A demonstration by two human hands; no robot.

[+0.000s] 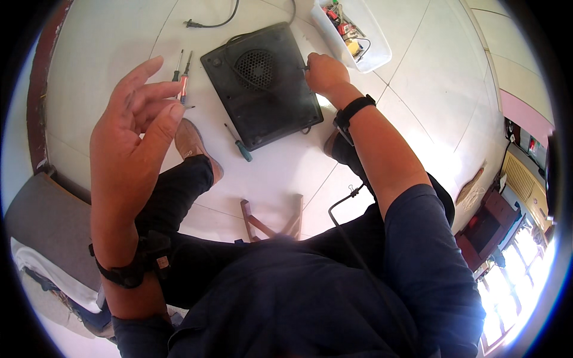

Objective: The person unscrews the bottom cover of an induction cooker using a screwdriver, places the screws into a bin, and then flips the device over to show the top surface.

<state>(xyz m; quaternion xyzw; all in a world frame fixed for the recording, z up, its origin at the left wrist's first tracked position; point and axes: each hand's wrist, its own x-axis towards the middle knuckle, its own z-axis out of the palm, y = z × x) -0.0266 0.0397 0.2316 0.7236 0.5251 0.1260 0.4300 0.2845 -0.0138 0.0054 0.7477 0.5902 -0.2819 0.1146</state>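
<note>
A black induction cooker (277,104) lies underside up on the floor, its round vent grille (255,69) facing me. At its right edge my right hand (328,74) is closed, with a small dark bit showing at the fingertips. Whether that is part of the cooker or a separate piece, I cannot make out. My left hand (134,128) is raised at the left, fingers apart and holding nothing. Beyond its fingers lie a screwdriver with a red and clear handle (184,83) and a dark-handled screwdriver (176,73). A green-handled screwdriver (243,149) rests by the cooker's lower left side.
A white plastic bin (377,53) of tools and small parts stands at the far right. The power cord's plug (194,24) lies on the tiles at the top. My shoe (191,143) is left of the cooker. A grey padded seat (54,227) is at the left.
</note>
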